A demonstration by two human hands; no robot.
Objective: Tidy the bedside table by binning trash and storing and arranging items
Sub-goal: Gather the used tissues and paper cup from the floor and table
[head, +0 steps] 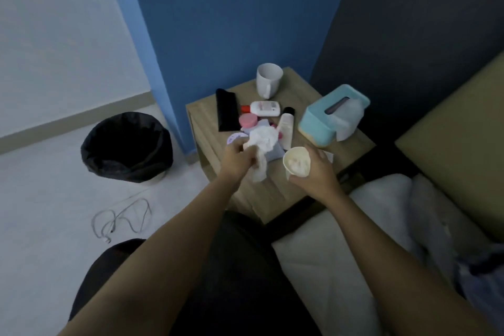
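My left hand (236, 159) grips crumpled white tissues (260, 144) above the near left part of the wooden bedside table (275, 194). In my right hand (317, 169) is a cream paper cup (296, 161) with white tissue stuffed inside, held over the table's near edge. On the table lie a black case (227, 113), a white bottle with a red cap (264, 108), a pink jar (248, 120), a cream tube with a black cap (285, 128), a white mug (268, 79) and a teal tissue box (331, 114). A lilac round item (233, 138) is partly hidden by my left hand.
A bin lined with a black bag (126, 144) stands on the floor left of the table. A white cable (120, 219) lies coiled on the pale floor. A bed with white bedding (354, 221) and a tan headboard (458, 150) is on the right. Blue wall behind.
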